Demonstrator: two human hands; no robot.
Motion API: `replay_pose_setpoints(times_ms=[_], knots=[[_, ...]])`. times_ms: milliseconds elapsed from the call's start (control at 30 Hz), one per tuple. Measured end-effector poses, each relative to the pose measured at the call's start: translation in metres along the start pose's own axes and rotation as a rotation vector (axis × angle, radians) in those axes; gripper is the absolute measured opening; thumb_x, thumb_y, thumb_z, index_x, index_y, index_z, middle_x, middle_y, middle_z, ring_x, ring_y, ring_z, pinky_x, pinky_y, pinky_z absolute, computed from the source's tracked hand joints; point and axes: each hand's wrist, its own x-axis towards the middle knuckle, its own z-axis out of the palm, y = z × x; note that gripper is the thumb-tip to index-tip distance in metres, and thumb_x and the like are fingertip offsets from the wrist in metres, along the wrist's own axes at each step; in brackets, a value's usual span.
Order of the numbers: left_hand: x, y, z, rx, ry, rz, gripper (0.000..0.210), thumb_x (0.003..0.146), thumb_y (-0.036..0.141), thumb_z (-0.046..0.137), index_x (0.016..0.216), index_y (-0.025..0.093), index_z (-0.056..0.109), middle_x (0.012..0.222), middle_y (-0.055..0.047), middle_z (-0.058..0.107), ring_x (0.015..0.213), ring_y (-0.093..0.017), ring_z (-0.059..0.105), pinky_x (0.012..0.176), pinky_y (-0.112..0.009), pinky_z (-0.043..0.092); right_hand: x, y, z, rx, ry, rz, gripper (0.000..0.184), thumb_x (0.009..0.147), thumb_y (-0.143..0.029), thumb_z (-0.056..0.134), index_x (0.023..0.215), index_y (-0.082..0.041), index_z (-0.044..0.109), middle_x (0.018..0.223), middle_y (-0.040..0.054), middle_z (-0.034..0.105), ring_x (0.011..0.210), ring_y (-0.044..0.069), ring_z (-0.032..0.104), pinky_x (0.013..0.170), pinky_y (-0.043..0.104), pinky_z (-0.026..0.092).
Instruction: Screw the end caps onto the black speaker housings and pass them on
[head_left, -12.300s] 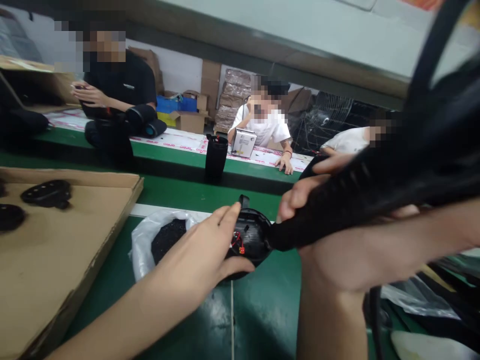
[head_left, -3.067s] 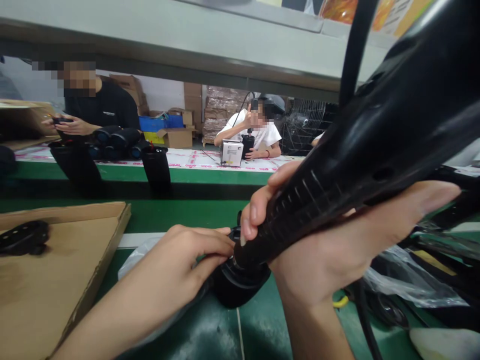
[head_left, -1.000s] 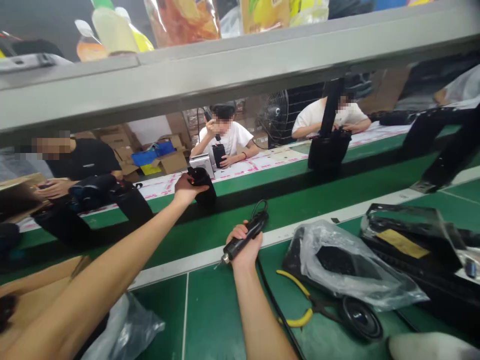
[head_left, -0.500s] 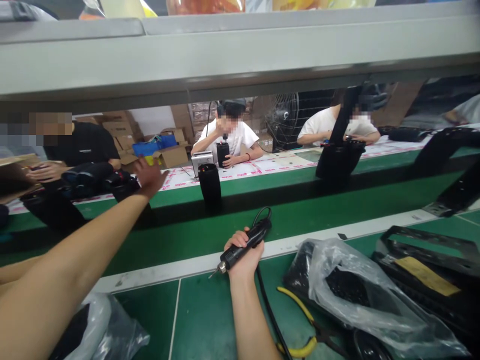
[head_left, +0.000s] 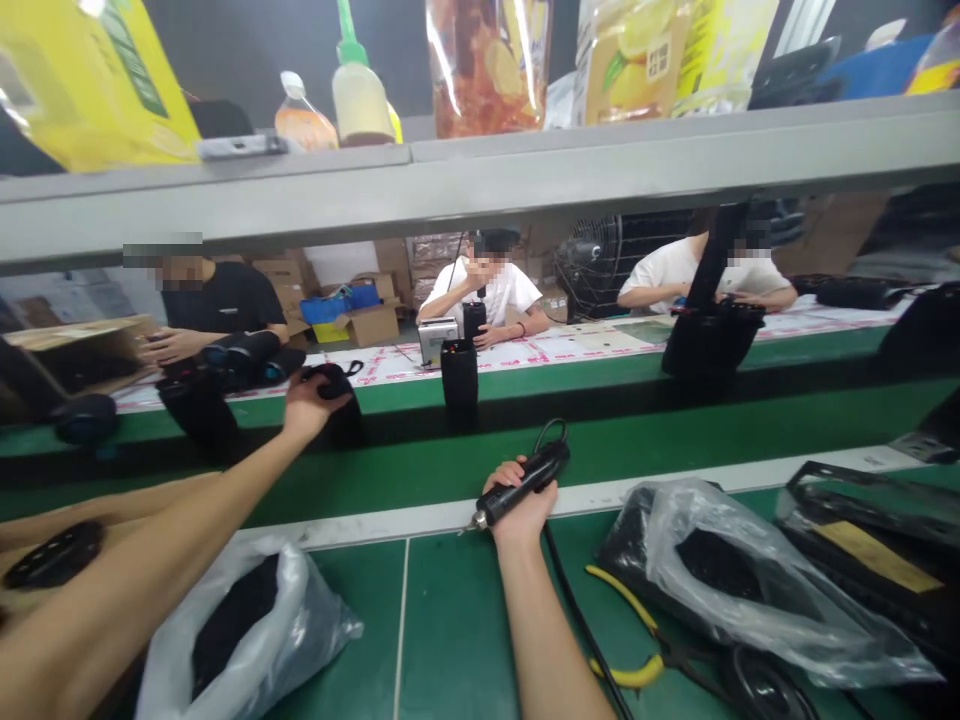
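My left hand (head_left: 309,408) reaches out to the far left side of the green belt, its fingers wrapped round the top of a black cylindrical speaker (head_left: 346,410). A small strap loop sticks out at that speaker's top. In my right hand (head_left: 525,510) lies a black electric screwdriver (head_left: 529,482), its metal tip pointing left and its cord running down by my forearm. Another black speaker (head_left: 460,375) stands upright on the belt between my hands. One more upright speaker (head_left: 196,405) is left of my left hand.
An open plastic bag (head_left: 300,620) of black parts lies front left, beside a cardboard box (head_left: 142,490). Yellow-handled pliers (head_left: 630,670) and another bag (head_left: 810,610) lie at right. Several co-workers sit across the belt (head_left: 600,430). A shelf (head_left: 480,185) with bottles spans overhead.
My left hand, spread and apart from the speakers before, now grips a black speaker. The view has tilted up, showing more of the shelf. The screwdriver stays in my right hand.
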Motion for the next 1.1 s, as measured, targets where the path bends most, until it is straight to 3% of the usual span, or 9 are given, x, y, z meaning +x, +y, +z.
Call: replay_pose_setpoints(times_ms=[133, 333, 400, 533, 600, 700, 800, 967, 1100], knots=[[-0.037, 0.018, -0.026, 0.032, -0.052, -0.068, 0.027, 0.087, 0.034, 0.063, 0.103, 0.012, 0.061, 0.118, -0.009, 0.057, 0.109, -0.024, 0.056, 0.094, -0.046, 0.047, -0.002, 0.000, 0.002, -0.034, 0.019, 0.023, 0.060, 0.107, -0.062, 0.036, 0.094, -0.004, 0.046, 0.072, 0.0028, 0.034, 0.058, 0.006, 0.035, 0.056, 0.012, 0.038], [-0.162, 0.114, -0.071, -0.092, -0.268, 0.025, 0.022, 0.062, 0.031, 0.080, 0.077, 0.023, 0.066, 0.139, 0.001, 0.042, 0.117, -0.022, 0.054, 0.100, -0.029, 0.046, -0.012, -0.003, 0.007, -0.100, 0.023, 0.084, 0.063, 0.106, -0.064, 0.035, 0.091, -0.004, 0.046, 0.071, 0.0028, 0.033, 0.059, 0.007, 0.035, 0.057, 0.013, 0.038], [-0.208, 0.136, -0.071, -0.205, -0.410, 0.006, 0.030, 0.062, 0.030, 0.078, 0.091, 0.028, 0.068, 0.144, 0.002, 0.039, 0.120, -0.024, 0.053, 0.101, -0.028, 0.046, -0.016, -0.003, 0.009, -0.117, 0.025, 0.087, 0.064, 0.106, -0.065, 0.034, 0.090, -0.004, 0.046, 0.071, 0.0028, 0.033, 0.058, 0.007, 0.035, 0.057, 0.013, 0.038], [-0.260, 0.152, -0.059, -0.151, -0.361, -0.415, 0.062, 0.077, 0.020, 0.060, 0.135, 0.033, 0.043, 0.136, -0.004, 0.052, 0.113, -0.024, 0.060, 0.086, -0.028, 0.055, -0.021, 0.000, 0.011, -0.167, 0.064, 0.093, 0.064, 0.106, -0.065, 0.033, 0.090, -0.004, 0.045, 0.071, 0.0029, 0.033, 0.059, 0.007, 0.035, 0.058, 0.013, 0.038], [-0.261, 0.150, -0.065, -0.170, -0.353, -0.381, 0.051, 0.080, 0.025, 0.059, 0.130, 0.034, 0.048, 0.139, -0.004, 0.049, 0.116, -0.024, 0.058, 0.089, -0.029, 0.054, -0.023, 0.002, 0.012, -0.199, 0.087, 0.099, 0.065, 0.106, -0.066, 0.032, 0.091, -0.004, 0.046, 0.072, 0.0033, 0.034, 0.060, 0.007, 0.035, 0.058, 0.013, 0.038], [-0.236, 0.129, -0.092, -0.126, -0.335, 0.086, 0.025, 0.088, 0.037, 0.052, 0.109, 0.025, 0.059, 0.126, -0.007, 0.058, 0.108, -0.022, 0.060, 0.090, -0.028, 0.051, -0.025, 0.004, 0.014, -0.235, 0.099, 0.098, 0.065, 0.106, -0.066, 0.031, 0.091, -0.004, 0.046, 0.072, 0.0033, 0.034, 0.060, 0.007, 0.035, 0.058, 0.013, 0.039], [-0.206, 0.089, -0.115, 0.286, -0.310, 0.034, 0.028, 0.097, 0.022, 0.034, 0.096, 0.015, 0.061, 0.094, -0.011, 0.065, 0.090, -0.022, 0.063, 0.081, -0.035, 0.051, -0.028, 0.004, 0.015, -0.258, 0.083, 0.097, 0.066, 0.106, -0.067, 0.031, 0.091, -0.004, 0.046, 0.071, 0.0031, 0.034, 0.059, 0.007, 0.035, 0.058, 0.013, 0.039], [-0.190, 0.024, -0.100, 0.354, -0.610, 0.122, 0.020, 0.092, 0.028, 0.057, 0.080, 0.013, 0.062, 0.085, -0.003, 0.064, 0.083, -0.015, 0.061, 0.080, -0.035, 0.052, -0.030, 0.006, 0.015, -0.301, 0.090, 0.095, 0.065, 0.106, -0.066, 0.032, 0.090, -0.004, 0.046, 0.071, 0.0031, 0.033, 0.060, 0.007, 0.036, 0.058, 0.013, 0.039], [-0.192, 0.007, -0.090, 0.335, -0.694, 0.155, 0.023, 0.094, 0.032, 0.054, 0.084, 0.014, 0.062, 0.083, -0.002, 0.064, 0.078, -0.013, 0.061, 0.077, -0.032, 0.053, -0.030, 0.007, 0.015, -0.305, 0.113, 0.089, 0.066, 0.106, -0.066, 0.031, 0.091, -0.004, 0.046, 0.072, 0.0033, 0.034, 0.060, 0.007, 0.036, 0.058, 0.013, 0.039]])
